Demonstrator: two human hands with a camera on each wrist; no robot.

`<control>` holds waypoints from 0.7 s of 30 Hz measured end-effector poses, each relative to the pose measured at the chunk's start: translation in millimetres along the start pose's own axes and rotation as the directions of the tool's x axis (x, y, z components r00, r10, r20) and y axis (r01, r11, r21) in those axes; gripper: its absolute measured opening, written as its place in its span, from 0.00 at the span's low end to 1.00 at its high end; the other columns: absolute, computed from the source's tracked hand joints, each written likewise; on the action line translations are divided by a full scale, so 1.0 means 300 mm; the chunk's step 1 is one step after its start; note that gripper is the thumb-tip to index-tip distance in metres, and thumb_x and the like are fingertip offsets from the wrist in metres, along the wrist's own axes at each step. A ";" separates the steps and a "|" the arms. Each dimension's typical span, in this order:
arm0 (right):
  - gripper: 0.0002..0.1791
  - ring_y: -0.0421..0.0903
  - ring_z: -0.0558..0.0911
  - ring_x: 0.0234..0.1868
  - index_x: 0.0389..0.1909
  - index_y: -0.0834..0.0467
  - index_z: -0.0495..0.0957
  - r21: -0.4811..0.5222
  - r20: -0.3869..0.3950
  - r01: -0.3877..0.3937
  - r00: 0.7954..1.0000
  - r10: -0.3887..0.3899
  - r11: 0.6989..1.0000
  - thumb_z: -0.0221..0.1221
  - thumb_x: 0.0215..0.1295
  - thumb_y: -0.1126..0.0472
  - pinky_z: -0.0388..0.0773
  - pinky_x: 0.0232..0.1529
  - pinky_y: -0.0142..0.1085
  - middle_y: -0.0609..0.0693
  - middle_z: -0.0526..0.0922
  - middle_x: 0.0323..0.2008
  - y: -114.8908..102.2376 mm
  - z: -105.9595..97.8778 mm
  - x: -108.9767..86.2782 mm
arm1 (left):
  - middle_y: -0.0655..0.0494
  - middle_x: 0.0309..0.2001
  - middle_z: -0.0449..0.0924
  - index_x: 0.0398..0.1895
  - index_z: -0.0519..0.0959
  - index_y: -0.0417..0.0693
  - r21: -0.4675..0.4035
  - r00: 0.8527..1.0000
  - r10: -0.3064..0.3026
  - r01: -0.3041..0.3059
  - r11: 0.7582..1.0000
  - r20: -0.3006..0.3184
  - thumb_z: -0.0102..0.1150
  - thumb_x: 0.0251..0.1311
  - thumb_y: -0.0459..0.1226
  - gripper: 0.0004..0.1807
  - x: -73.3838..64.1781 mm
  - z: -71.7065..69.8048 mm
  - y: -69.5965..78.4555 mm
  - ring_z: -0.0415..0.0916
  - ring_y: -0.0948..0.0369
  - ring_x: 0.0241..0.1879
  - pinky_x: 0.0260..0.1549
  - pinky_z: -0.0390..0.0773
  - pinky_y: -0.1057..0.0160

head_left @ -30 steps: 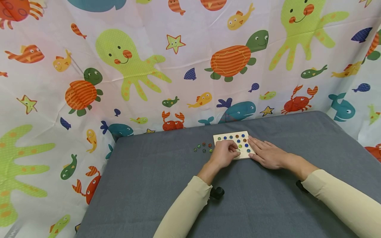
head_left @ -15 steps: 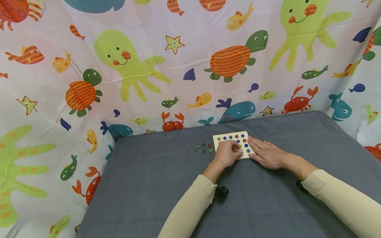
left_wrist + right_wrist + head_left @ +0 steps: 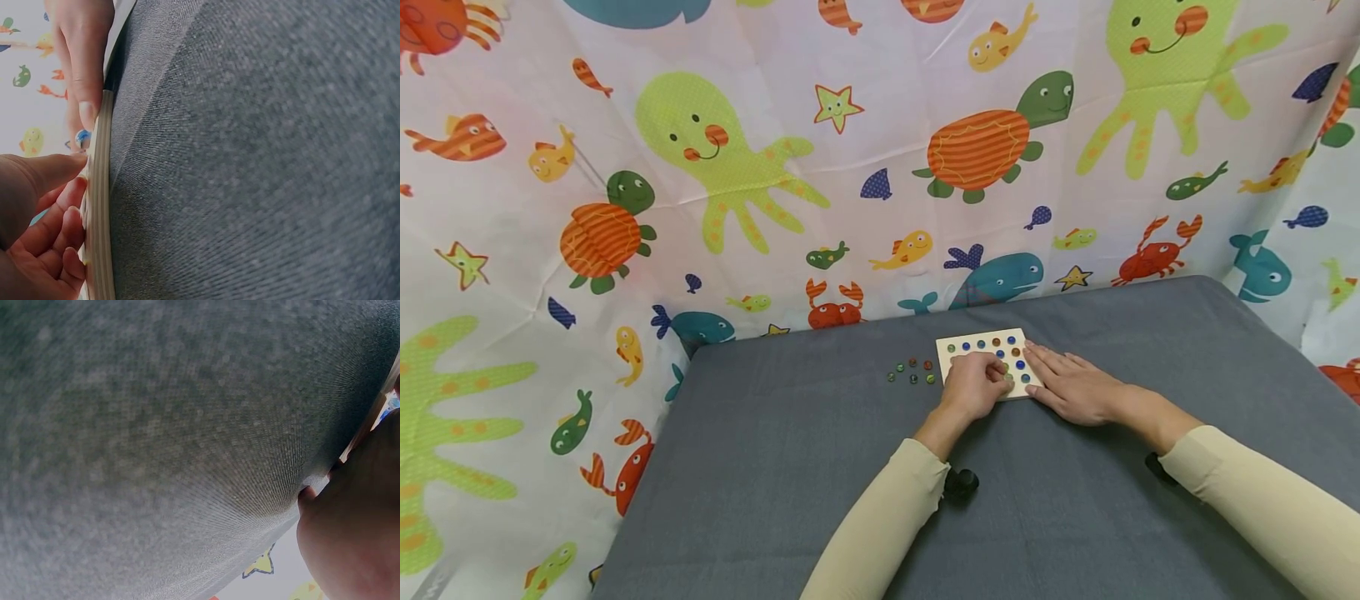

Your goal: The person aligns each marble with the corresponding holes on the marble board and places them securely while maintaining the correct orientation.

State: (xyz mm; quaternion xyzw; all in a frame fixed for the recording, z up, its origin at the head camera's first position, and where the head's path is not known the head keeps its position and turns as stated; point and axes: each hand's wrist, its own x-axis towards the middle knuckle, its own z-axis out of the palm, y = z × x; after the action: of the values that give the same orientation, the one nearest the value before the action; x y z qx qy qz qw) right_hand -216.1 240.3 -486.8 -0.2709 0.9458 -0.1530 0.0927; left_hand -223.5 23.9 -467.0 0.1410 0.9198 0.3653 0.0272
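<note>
A pale wooden board (image 3: 945,367) with rows of coloured glass marbles in it lies toward the back of the table. Over its front part is my left hand (image 3: 973,386), thumb and fingertips pinching a pale green marble (image 3: 1009,378) low at the board. In the left wrist view, the curled fingers (image 3: 72,222) of that hand lie along the board's layered edge (image 3: 100,206), and a blue marble (image 3: 82,137) shows beyond the thumb. My right hand (image 3: 1075,387) rests with straight fingers against the board's right edge. Marbles under the left hand are hidden.
Several loose marbles (image 3: 913,378) in red and green lie left of the board on the grey cloth (image 3: 805,450). Behind the table hangs a white curtain (image 3: 880,83) printed with sea animals. A black wrist camera (image 3: 960,484) sticks out below the left sleeve.
My left hand has shifted slightly right along the board with its fingertips together, then nearly stopped. The right hand stays on the board's edge.
</note>
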 end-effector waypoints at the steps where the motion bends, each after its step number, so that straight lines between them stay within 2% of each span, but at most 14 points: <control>1: 0.41 0.63 0.51 0.80 0.81 0.64 0.48 0.003 -0.001 0.000 1.000 0.000 1.000 0.39 0.82 0.39 0.47 0.73 0.65 0.62 0.46 0.81 -0.004 -0.003 -0.002 | 0.67 0.26 0.82 0.38 0.88 0.50 0.001 1.000 -0.003 0.003 1.000 0.000 0.73 0.60 0.38 0.05 0.000 0.001 0.000 0.75 0.73 0.27 0.32 0.74 0.72; 21: 0.41 0.63 0.50 0.80 0.81 0.65 0.47 0.000 0.008 0.003 1.000 -0.003 1.000 0.39 0.83 0.40 0.47 0.73 0.66 0.63 0.46 0.81 -0.004 -0.009 0.001 | 0.66 0.28 0.84 0.39 0.89 0.50 0.011 1.000 -0.023 0.023 1.000 0.007 0.73 0.61 0.39 0.06 -0.001 0.002 0.008 0.77 0.72 0.27 0.32 0.76 0.71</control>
State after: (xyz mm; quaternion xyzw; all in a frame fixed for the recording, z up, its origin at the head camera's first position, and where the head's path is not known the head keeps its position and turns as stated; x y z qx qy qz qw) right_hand -216.5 239.7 -483.7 -0.2730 0.9450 -0.1521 0.0964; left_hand -222.6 25.7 -465.9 0.1318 0.9232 0.3594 0.0340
